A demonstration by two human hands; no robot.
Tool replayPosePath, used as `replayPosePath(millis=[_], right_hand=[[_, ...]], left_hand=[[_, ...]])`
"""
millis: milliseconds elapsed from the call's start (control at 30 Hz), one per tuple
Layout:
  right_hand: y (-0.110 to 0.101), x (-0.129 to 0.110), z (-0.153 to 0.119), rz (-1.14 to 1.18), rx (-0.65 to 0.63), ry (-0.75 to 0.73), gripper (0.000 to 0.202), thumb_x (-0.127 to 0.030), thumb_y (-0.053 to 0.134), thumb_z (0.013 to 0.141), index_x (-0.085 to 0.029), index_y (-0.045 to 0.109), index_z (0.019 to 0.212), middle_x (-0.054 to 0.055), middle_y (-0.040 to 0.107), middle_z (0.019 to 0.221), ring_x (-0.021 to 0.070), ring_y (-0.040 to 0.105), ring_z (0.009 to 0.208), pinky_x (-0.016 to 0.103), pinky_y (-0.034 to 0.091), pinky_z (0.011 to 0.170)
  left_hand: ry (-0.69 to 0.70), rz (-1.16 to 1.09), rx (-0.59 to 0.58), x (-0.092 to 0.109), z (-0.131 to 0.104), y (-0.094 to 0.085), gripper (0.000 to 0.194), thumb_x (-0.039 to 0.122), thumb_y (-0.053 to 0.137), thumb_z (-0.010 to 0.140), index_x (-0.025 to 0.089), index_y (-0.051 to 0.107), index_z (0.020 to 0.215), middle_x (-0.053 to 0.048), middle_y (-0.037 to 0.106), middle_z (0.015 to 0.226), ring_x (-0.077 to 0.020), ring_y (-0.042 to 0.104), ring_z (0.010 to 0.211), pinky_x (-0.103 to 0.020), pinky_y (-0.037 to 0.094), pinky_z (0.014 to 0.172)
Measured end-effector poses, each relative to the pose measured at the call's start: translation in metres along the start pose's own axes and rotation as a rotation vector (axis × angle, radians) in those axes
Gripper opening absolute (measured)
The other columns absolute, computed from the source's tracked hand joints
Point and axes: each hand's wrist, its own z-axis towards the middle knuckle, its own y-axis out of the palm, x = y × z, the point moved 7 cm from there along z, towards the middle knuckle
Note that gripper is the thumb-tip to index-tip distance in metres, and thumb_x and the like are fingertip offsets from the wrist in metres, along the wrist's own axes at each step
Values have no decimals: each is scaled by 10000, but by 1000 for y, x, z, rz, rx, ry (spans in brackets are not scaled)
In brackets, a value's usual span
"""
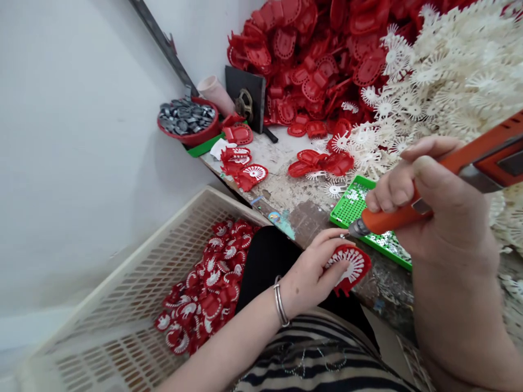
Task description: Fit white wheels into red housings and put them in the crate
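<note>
My left hand (314, 267) grips a red plastic part with a white spoked insert (354, 265), just off the front edge of the workbench. My right hand (443, 201) is wrapped round an orange electric screwdriver (392, 218), tilted down to the left. The screwdriver's tip comes down close to my left fingertips at the part's upper edge; whether it touches the part I cannot tell. Behind the part lies a green tray (347, 209) holding many small silvery pieces, partly covered by the screwdriver and my right hand.
Red parts (322, 71) are heaped at the back, white spoked inserts (457, 81) at the right. A red bowl (163, 126) of dark grey pieces stands back left, beside a pale cup (214, 92). Below left, a cream plastic crate (134, 277) holds many red-and-white parts.
</note>
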Motion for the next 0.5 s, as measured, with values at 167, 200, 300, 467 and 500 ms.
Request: replayPosePath(millis=[167, 200, 300, 467, 500], right_hand=[[1, -2, -2, 1, 7, -4, 122, -160, 690, 762, -218, 593, 809, -72, 508, 501, 103, 472, 416, 274, 457, 438], [1, -2, -2, 2, 6, -6, 118, -149, 681, 764, -216, 594, 808, -71, 514, 500, 103, 469, 415, 275, 457, 436], [2, -2, -3, 10, 1, -8, 122, -122, 662, 768, -214, 592, 808, -69, 521, 495, 106, 464, 409, 276, 453, 426], [4, -4, -5, 19, -9, -14, 131, -102, 647, 768, -212, 587, 805, -70, 519, 496, 109, 464, 414, 282, 453, 431], [5, -4, -5, 18, -14, -14, 131, -103, 648, 769, -213, 587, 806, -70, 517, 499, 109, 465, 416, 283, 453, 433]], left_hand=[[5, 4, 33, 1, -2, -1, 270, 170, 520, 904, 124, 590, 1161, -149, 573, 1238, -201, 528, 1209, -337, 412, 1062], [8, 4, 33, 2, -2, -1, 270, 165, 522, 902, 118, 593, 1158, -151, 578, 1227, -198, 536, 1196, -331, 415, 1058], [16, 4, 36, 4, -3, 0, 268, 144, 526, 894, 111, 597, 1151, -153, 592, 1206, -190, 551, 1169, -327, 424, 1048], [22, 2, 59, 6, -5, -1, 264, 136, 532, 889, 126, 604, 1142, -145, 609, 1190, -191, 561, 1154, -334, 439, 1034], [24, 1, 63, 6, -6, -1, 263, 136, 534, 889, 128, 605, 1142, -144, 610, 1190, -193, 563, 1152, -333, 443, 1030]])
